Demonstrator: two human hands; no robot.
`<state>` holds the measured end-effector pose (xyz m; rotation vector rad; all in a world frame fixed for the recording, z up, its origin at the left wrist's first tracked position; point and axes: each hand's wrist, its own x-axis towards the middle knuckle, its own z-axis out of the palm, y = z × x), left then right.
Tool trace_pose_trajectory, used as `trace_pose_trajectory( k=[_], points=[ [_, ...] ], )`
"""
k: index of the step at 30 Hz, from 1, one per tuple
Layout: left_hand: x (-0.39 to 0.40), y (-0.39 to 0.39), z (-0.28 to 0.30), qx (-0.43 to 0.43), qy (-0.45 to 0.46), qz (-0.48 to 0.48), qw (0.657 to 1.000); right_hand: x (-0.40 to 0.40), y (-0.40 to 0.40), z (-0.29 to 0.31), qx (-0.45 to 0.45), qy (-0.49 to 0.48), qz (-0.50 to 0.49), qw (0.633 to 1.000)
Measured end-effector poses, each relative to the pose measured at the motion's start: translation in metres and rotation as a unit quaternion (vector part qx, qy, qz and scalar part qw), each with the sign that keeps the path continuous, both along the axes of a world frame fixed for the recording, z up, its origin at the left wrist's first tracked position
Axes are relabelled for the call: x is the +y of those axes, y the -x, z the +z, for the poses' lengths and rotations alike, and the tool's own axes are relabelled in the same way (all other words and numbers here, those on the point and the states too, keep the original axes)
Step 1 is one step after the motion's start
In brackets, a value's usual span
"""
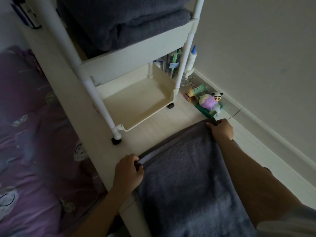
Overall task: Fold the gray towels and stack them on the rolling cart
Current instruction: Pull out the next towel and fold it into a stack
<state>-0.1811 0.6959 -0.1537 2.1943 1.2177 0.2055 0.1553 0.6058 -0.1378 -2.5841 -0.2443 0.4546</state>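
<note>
A gray towel (184, 182) hangs stretched in front of me, low in the view. My left hand (129, 171) pinches its near-left corner and my right hand (221, 130) pinches the far-right corner, keeping the top edge taut. The white rolling cart (133, 53) stands just beyond. Folded gray towels (123, 23) lie stacked in its upper tray. The bottom tray (136, 103) holds nothing that I can see.
A bed with a purple patterned cover (30, 134) lies to the left. Small toys (207, 101) and a white bottle (192, 57) sit on the floor by the wall at the right. Pens stand in a holder (171, 65) behind the cart.
</note>
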Motion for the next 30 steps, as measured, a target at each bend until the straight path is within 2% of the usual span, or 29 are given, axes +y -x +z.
trace_pose_trajectory(
  k=[4,9,15,18,23,30],
  points=[
    [0.002,0.002,0.000,0.025,-0.007,0.029,0.999,-0.006,0.004,0.002,0.014,-0.006,-0.002,1.000],
    [0.000,0.002,0.002,-0.005,-0.010,0.076,0.997,-0.013,0.009,0.004,0.061,0.009,0.006,0.998],
    [0.002,0.007,0.006,0.009,-0.011,0.048,0.999,-0.029,0.025,0.010,0.073,-0.022,0.013,0.997],
    [0.005,0.010,0.014,-0.042,0.059,0.062,0.995,-0.044,0.032,0.017,0.097,-0.107,-0.014,0.989],
    [0.002,-0.002,0.047,-0.158,0.150,0.123,0.968,-0.080,0.044,0.043,0.146,-0.265,-0.064,0.951],
    [-0.010,-0.043,0.113,-0.295,0.246,0.110,0.917,-0.151,0.044,0.115,0.080,-0.406,-0.143,0.899]
  ],
)
